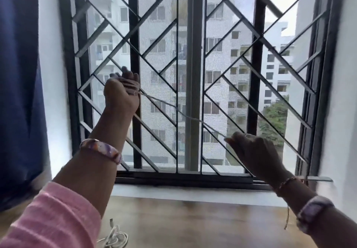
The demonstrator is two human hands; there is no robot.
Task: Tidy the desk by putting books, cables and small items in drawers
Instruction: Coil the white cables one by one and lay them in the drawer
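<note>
A loose white cord [114, 237] lay on the near desk [193, 224]. Left hand [121, 93] gripped coiled cable [170, 105]; right hand [249, 147], well apart, pinched its strand.

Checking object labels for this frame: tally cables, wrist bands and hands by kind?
Cables: 2, a thin white cable stretched between both hands, and a loose white cable on the wooden desk
Wrist bands: 2
Hands: 2, left, right
Total: 6
</note>
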